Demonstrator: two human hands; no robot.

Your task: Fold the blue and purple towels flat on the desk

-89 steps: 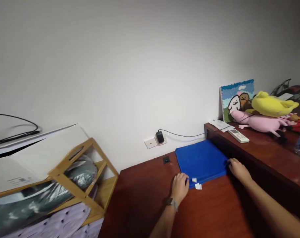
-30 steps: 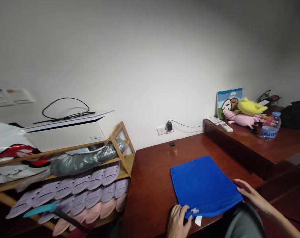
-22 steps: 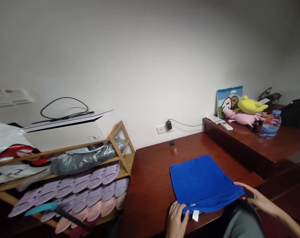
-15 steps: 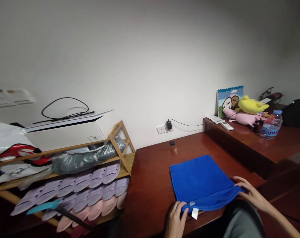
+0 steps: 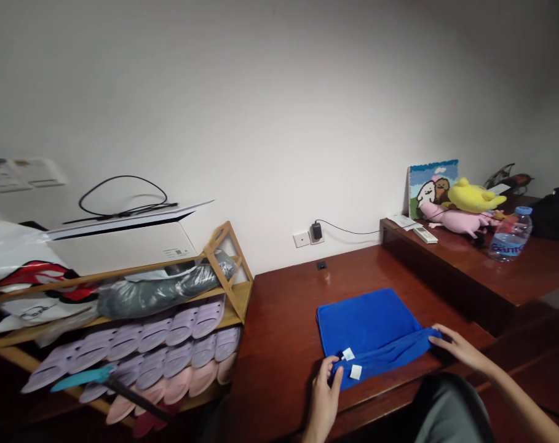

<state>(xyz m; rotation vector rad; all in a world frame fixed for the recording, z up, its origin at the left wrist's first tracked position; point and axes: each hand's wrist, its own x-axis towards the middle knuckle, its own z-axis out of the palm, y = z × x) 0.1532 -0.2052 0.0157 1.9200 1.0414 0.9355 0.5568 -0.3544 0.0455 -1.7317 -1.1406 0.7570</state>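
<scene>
A blue cloth (image 5: 366, 323) lies on the reddish-brown wooden desk (image 5: 279, 344), its near edge bunched and turned over. Two small white tags show near its left front corner. My left hand (image 5: 325, 391) is closed on that corner, thumb and fingers pinching the fabric. At the opposite front corner, my right hand (image 5: 457, 347) grips the fold between thumb and fingers. The far part of the cloth rests flat.
Left of the desk stands a wooden rack (image 5: 235, 289) with lilac slippers (image 5: 154, 335) and a white box (image 5: 126, 246). On the raised ledge at right are a water bottle (image 5: 512, 237), a remote (image 5: 425, 235) and plush toys (image 5: 475, 197). A charger (image 5: 317, 231) is plugged into the wall.
Both hands have carried the cloth's near edge slightly up and away from me, so the fold covers more of it. A second white tag now shows.
</scene>
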